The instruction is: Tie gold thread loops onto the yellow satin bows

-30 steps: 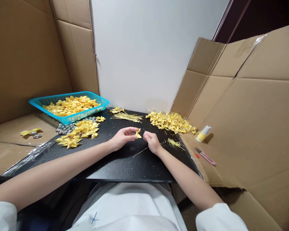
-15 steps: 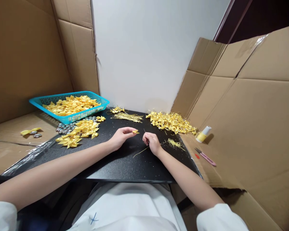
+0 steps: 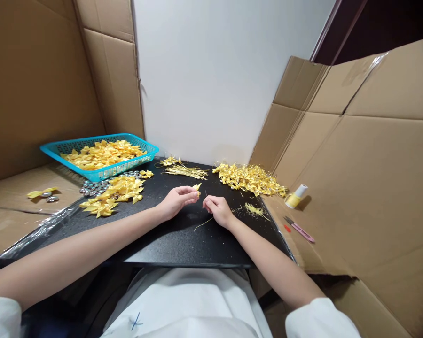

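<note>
Between the thumb and fingers of my left hand (image 3: pixel 179 202) is a small yellow ribbon bow (image 3: pixel 197 187), one pointed end sticking up. My right hand (image 3: pixel 219 210) is just to its right, a short gap away, with its fingers pinched on a thin dark needle (image 3: pixel 206 193) that points upward. A yellow thread (image 3: pixel 201 225) trails from beneath that hand onto the black tabletop (image 3: pixel 183 249). More yellow ribbon bows (image 3: pixel 121 188) lie loose left of my hands, beside silver beads (image 3: pixel 95 187). The fingertips of my right hand are partly hidden.
A blue basket (image 3: pixel 102 176) of yellow bows stands back left. Behind my hands lie a bundle of yellow strands (image 3: pixel 185 171) and a heap of finished-looking bows (image 3: pixel 248 179). Thread scraps (image 3: pixel 255 210), a spool (image 3: pixel 296 197) and pink thread snips (image 3: pixel 303 232) are right. Cardboard walls (image 3: pixel 384 164) flank the table.
My right hand has moved slightly left, closer to my left hand. The bow has been turned in my left fingers, so its tip now points up rather than sideways.
</note>
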`<state>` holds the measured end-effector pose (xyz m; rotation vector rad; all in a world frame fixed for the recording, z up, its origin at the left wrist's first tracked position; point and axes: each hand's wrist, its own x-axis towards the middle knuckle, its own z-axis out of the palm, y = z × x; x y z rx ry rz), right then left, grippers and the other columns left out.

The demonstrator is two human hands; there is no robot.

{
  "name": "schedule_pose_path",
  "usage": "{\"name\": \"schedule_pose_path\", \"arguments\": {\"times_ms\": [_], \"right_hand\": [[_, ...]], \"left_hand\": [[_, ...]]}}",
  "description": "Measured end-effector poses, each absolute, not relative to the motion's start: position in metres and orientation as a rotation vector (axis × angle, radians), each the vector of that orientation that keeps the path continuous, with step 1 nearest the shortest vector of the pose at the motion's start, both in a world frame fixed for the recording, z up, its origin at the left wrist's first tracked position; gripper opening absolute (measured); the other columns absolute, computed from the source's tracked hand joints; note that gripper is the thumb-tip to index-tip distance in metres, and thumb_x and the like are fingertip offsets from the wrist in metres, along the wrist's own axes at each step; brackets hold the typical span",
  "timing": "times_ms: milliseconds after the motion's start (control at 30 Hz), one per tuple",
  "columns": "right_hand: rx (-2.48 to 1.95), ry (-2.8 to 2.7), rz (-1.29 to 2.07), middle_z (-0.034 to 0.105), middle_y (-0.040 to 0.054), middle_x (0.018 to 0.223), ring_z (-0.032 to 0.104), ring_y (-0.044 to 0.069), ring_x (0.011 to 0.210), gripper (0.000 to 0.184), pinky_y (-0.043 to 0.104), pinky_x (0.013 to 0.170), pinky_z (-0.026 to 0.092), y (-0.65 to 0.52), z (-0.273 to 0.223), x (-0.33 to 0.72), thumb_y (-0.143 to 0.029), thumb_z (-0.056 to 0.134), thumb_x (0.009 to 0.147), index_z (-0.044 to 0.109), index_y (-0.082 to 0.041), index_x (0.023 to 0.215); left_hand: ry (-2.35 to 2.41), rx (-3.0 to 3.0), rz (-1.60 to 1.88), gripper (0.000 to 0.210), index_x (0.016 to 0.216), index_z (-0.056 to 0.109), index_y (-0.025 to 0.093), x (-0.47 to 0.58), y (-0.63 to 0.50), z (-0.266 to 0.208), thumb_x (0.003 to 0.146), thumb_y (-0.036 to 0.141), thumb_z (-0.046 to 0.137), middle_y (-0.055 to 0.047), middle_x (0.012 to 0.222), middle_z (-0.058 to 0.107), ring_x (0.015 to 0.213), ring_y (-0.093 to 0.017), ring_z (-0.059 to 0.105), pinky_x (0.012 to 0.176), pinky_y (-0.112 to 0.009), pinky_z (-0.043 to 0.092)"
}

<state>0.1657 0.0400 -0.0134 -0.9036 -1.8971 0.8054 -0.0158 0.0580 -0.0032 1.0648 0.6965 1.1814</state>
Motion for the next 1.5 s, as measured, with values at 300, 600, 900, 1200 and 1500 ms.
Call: {"name": "schedule_pose_path", "arguments": {"times_ms": [300,600,900,1200,1500], "right_hand": [[-0.869,-2.096,0.531,0.036,-0.0037,0.053,0.034,0.01,0.052,0.042,0.025,0.054,0.026,0.0383,-0.0096,0.1719,-0.04,0.037,0.091,0.033,-0.02,0.054],[-0.821,-2.232,0.361,0.038,-0.0023,0.055,0.038,0.012,0.055,0.041,0.027,0.061,0.029,0.0326,-0.0039,0.1713,-0.035,0.034,0.093,0.031,-0.02,0.054],[-0.77,-2.26,0.323,0.038,-0.0026,0.055,0.036,0.012,0.054,0.037,0.027,0.061,0.028,0.0321,-0.0037,0.1704,-0.031,0.036,0.092,0.03,-0.021,0.056],[-0.788,-2.288,0.255,0.047,0.0,0.057,0.041,0.013,0.058,0.037,0.028,0.065,0.031,0.0328,-0.0046,0.1715,-0.034,0.035,0.093,0.041,-0.02,0.059],[-0.755,-2.33,0.159,0.056,0.0025,0.063,0.048,0.015,0.06,0.034,0.029,0.067,0.031,0.0322,-0.0058,0.1719,-0.032,0.036,0.095,0.051,-0.02,0.067]], "left_hand": [[0.626,1.027,0.98,0.041,0.088,0.075,0.019,-0.0166,0.0511,0.0008,0.049,0.011,0.087,-0.004,0.096,0.073,0.067,-0.006,0.059,0.064,-0.018,0.046],[0.466,0.942,0.894,0.036,0.091,0.075,0.018,-0.0218,0.0528,-0.0013,0.059,0.002,0.078,-0.005,0.101,0.073,0.07,-0.006,0.062,0.065,-0.016,0.047],[0.441,0.912,0.864,0.038,0.09,0.075,0.018,-0.0221,0.0506,-0.0002,0.056,0.004,0.081,-0.003,0.099,0.073,0.072,-0.006,0.062,0.065,-0.016,0.045],[0.442,0.929,0.845,0.037,0.091,0.075,0.018,-0.0225,0.0511,-0.0019,0.058,0.003,0.08,-0.005,0.097,0.073,0.072,-0.008,0.062,0.064,-0.017,0.044],[0.43,0.994,0.827,0.035,0.091,0.075,0.017,-0.0222,0.05,-0.0023,0.058,0.007,0.081,-0.006,0.093,0.073,0.067,-0.007,0.059,0.062,-0.019,0.043]]}}
